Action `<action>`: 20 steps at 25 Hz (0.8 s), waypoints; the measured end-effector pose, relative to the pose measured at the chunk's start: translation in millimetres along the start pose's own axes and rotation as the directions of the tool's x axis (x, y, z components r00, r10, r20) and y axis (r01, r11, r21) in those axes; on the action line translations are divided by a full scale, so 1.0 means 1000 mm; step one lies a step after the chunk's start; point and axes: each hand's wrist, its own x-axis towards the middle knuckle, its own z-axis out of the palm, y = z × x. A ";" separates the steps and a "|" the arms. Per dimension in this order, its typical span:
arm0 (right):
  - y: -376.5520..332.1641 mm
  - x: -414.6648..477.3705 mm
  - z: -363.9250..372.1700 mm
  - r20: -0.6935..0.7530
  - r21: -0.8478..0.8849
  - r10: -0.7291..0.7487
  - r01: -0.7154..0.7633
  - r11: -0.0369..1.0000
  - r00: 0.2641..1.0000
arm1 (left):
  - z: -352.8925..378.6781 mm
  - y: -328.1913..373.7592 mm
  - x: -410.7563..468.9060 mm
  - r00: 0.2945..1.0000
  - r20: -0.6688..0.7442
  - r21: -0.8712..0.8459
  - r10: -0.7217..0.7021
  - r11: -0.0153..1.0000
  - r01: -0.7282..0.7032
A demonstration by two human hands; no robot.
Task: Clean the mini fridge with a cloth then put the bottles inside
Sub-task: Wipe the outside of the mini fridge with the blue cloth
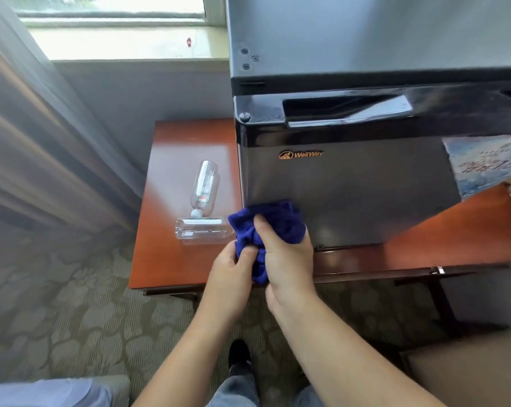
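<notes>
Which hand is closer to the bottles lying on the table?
Left. The left hand pinches the blue cloth just below and right of the bottles; the right hand grips the cloth farther right, by the fridge door.

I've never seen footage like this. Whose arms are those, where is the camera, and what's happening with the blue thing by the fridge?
There is no robot. A person wears a wide-angle camera on the head that looks down, so you see their own arms. The left hand and right hand both grip a bunched blue cloth at the lower front corner of the closed fridge. The fridge stands on a wooden table. Beside it, two clear bottles lie on their sides.
</notes>
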 end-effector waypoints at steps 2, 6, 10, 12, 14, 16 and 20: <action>0.014 0.018 -0.014 -0.013 -0.018 0.069 -0.069 0.997 0.998 | 0.003 -0.023 0.009 0.998 0.020 0.104 -0.067 0.993 0.065; 0.039 0.047 -0.039 -0.031 -0.003 0.139 -0.140 0.990 0.990 | 0.014 -0.057 0.028 0.979 0.050 0.163 -0.196 0.969 0.186; 0.071 0.077 -0.056 -0.062 0.031 0.218 -0.216 0.976 0.974 | 0.025 -0.089 0.048 0.962 0.029 0.237 -0.271 0.937 0.257; 0.091 0.091 -0.061 -0.021 0.071 0.307 -0.305 0.950 0.951 | 0.026 -0.107 0.055 0.958 -0.026 0.260 -0.285 0.924 0.282; 0.112 0.101 -0.064 0.030 0.087 0.374 -0.375 0.923 0.927 | 0.023 -0.121 0.059 0.957 -0.089 0.272 -0.274 0.918 0.289; 0.132 0.108 -0.064 0.045 0.108 0.389 -0.392 0.914 0.920 | 0.017 -0.136 0.063 0.961 -0.136 0.278 -0.241 0.922 0.270; 0.141 0.114 -0.070 0.039 0.156 0.343 -0.344 0.926 0.939 | 0.026 -0.150 0.068 0.966 -0.173 0.290 -0.190 0.928 0.234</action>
